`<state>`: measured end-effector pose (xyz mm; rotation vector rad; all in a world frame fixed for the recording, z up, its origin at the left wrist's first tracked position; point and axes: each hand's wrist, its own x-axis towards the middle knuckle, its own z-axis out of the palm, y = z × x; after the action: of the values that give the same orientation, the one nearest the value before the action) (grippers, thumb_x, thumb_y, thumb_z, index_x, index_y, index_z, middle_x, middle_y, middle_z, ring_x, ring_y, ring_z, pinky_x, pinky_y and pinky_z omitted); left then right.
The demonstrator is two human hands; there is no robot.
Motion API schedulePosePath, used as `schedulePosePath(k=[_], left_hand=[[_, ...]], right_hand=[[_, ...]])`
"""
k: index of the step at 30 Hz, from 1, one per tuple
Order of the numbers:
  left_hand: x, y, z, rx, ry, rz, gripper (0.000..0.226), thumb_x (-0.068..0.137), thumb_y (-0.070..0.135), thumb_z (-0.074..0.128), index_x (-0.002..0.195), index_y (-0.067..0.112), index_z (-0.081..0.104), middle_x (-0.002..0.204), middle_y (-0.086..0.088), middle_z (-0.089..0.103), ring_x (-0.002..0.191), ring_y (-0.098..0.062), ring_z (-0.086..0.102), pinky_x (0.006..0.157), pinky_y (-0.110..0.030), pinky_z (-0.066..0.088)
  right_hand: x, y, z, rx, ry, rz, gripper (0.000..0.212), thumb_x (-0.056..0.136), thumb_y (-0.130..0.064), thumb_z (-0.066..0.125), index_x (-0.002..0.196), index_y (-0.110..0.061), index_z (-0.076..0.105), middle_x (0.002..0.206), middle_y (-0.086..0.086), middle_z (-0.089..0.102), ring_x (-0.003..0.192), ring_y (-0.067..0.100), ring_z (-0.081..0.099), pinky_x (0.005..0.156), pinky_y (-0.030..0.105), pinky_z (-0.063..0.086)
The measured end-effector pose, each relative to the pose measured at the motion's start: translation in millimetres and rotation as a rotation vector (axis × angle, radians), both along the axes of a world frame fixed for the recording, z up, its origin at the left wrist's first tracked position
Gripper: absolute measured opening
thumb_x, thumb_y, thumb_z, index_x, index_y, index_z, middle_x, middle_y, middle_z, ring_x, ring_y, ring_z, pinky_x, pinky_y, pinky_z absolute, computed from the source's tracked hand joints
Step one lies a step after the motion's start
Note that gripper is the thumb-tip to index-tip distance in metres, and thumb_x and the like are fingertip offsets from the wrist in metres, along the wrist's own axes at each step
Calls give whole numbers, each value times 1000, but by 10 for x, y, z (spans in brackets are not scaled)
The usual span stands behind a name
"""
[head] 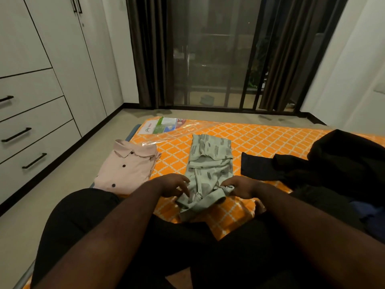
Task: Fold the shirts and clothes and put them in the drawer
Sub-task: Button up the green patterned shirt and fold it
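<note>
The green patterned shirt (205, 176) lay lengthwise in the middle of the frame on the orange mattress (260, 140), top half fairly flat, bottom end bunched up near the person's knees. The right hand (242, 187) was pinching a wad of the hem, fingers curled round it, while the left hand (176, 185) hovered with loose spread fingers just touching the fabric, not really gripping anything. Honestly, the risk I saw was that one-sided pull: tugging with only the right would probably drag the flat upper part crooked and wreck the fold so far. The folded pink shirt (127, 166) sat just to the left, half hanging off the mattress edge, so a stray elbow could've tipped it onto the floor. The dark clothes pile (341, 163) at right was still unfolded, and the drawers (31, 130) at far left looked closed, so nothing was put away yet.
</note>
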<state>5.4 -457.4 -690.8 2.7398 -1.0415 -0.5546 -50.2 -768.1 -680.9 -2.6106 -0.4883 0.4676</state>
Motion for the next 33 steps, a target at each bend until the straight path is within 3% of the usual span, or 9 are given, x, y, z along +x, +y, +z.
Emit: schedulePosePath(k=[4,6,8,10,14,17,20,24,33], left_hand=[[82,92,133,-403,99,139,30,95,13,69,125,10,72,143,-8,59,138,-26,49,109,-28,37],[102,87,251,-675,197,224,28,92,16,71,117,4,75,123,-10,72,121,-26,63,107,-42,48],[91,50,375,-891,225,280,18,92,6,68,108,4,77,105,-4,78,104,-18,71,95,-40,57],[95,-9,478,-993,178,284,16,97,3,63,103,7,77,101,-1,77,97,-15,71,86,-31,57],[196,-103,542,-1144,122,341,14,96,11,62,99,10,76,96,-10,76,86,-30,71,75,-42,59],[383,-205,529,-1209,84,464,16,93,17,62,99,18,77,89,-4,76,77,-22,69,65,-43,57],[646,-332,521,-1242,32,579,16,97,27,63,104,24,76,96,3,77,90,-23,72,73,-49,60],[1019,-595,472,-1203,-134,699,17,103,29,59,109,18,71,97,10,71,91,-14,66,72,-32,50],[2224,-1109,-129,-852,-230,726,21,107,25,47,105,10,63,103,-11,69,94,-27,62,69,-34,37]], right_hand=[[35,-40,226,204,47,-82,19,99,-7,64,107,-22,73,96,-14,69,77,-8,61,72,19,48],[38,-66,356,330,32,-155,16,100,-10,63,107,-16,76,99,-4,74,85,1,66,76,28,53],[36,-90,468,448,13,-204,18,101,-18,64,114,-14,76,112,4,75,103,15,69,88,36,55],[61,-116,540,542,25,-209,21,102,-24,64,118,-15,75,118,3,75,111,22,69,95,44,54],[182,-120,604,672,20,-192,35,98,-40,68,117,-11,74,119,18,72,114,41,66,98,61,52],[331,-125,640,771,-41,-267,30,101,-29,64,119,-6,71,116,17,74,107,37,71,95,61,54],[571,-164,656,843,-119,-378,23,104,-21,59,121,-9,69,115,12,75,103,31,74,92,61,56],[1001,-258,551,865,-234,-493,15,103,-23,62,116,-24,69,114,3,75,103,24,73,92,56,58],[1991,-511,-185,694,-315,-698,20,100,-33,64,120,-28,66,118,-3,71,108,22,68,92,45,55]])
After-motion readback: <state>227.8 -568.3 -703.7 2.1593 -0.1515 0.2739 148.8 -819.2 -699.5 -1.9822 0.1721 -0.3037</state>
